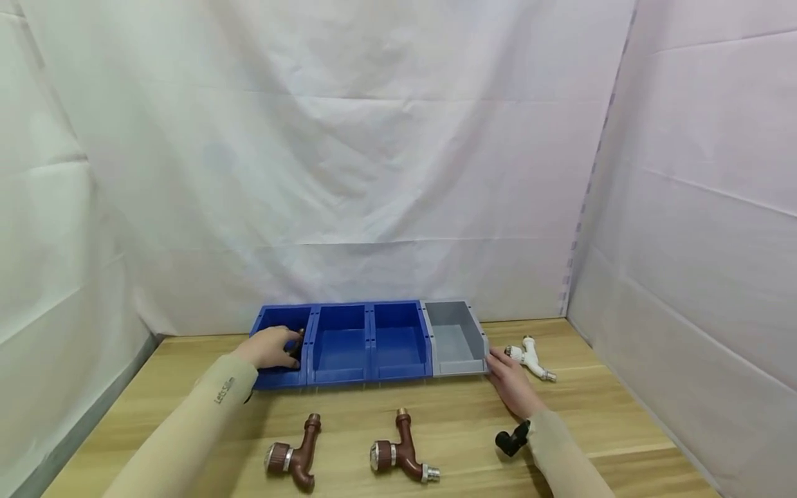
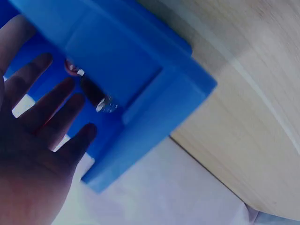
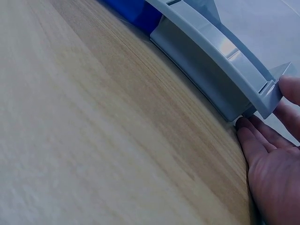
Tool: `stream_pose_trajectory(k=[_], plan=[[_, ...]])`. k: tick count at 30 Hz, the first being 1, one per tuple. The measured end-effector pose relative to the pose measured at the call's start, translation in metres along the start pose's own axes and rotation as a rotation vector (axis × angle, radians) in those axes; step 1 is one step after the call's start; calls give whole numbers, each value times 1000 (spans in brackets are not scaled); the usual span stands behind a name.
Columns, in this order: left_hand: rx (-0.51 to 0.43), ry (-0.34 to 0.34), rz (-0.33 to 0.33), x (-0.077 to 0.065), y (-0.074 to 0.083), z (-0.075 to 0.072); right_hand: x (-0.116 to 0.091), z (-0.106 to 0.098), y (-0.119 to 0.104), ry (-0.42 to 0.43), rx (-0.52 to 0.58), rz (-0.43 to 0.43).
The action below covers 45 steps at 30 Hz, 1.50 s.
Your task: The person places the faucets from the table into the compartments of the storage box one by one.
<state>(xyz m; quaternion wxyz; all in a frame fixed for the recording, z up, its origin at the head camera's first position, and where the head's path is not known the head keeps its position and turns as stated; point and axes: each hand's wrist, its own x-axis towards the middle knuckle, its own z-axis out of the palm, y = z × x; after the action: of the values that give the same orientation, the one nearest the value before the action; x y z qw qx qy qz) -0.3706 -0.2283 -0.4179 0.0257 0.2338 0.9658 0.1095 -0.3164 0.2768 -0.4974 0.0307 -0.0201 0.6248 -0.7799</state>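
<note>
My left hand [image 1: 272, 347] reaches into the leftmost blue bin [image 1: 264, 379], its fingers spread. A dark brown tap [image 2: 91, 91] with a clear, shiny knob end lies in that bin, just beyond the fingertips in the left wrist view; part of it is hidden by the bin wall. On the other side, my right hand [image 1: 512, 382] touches the front right corner of the grey bin [image 1: 457, 368]. In the right wrist view its thumb rests against the bin's side and the extended fingers [image 3: 253, 140] lie by the bottom edge, on the wood.
Two more blue bins [image 1: 339, 375] stand between the hands. A white tap [image 1: 531, 360] lies right of the grey bin. Two brown taps [image 1: 303, 456] [image 1: 406, 453] lie in front, and a black tap-like piece [image 1: 512, 439] is by the right wrist. White cloth hangs behind.
</note>
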Motion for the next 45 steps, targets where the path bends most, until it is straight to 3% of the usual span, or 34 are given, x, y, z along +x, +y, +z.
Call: stream_pose_trajectory(k=[7, 17, 24, 36, 40, 45], plan=[[-29, 65, 45, -2, 15, -21, -2, -10, -6, 13, 17, -13], [-66, 98, 34, -20, 16, -31, 0, -15, -4, -2, 5, -4], [-52, 119, 61, -28, 24, -31, -3, -22, -6, 6, 37, 11], [-16, 126, 169, -52, 47, -22, -11, -32, -10, 8, 9, -1], [-6, 139, 185, -55, 55, -19, -11, -32, -10, -3, -1, -10], [-24, 104, 172, -63, 62, -16, -6, -28, -7, -15, -4, -5]])
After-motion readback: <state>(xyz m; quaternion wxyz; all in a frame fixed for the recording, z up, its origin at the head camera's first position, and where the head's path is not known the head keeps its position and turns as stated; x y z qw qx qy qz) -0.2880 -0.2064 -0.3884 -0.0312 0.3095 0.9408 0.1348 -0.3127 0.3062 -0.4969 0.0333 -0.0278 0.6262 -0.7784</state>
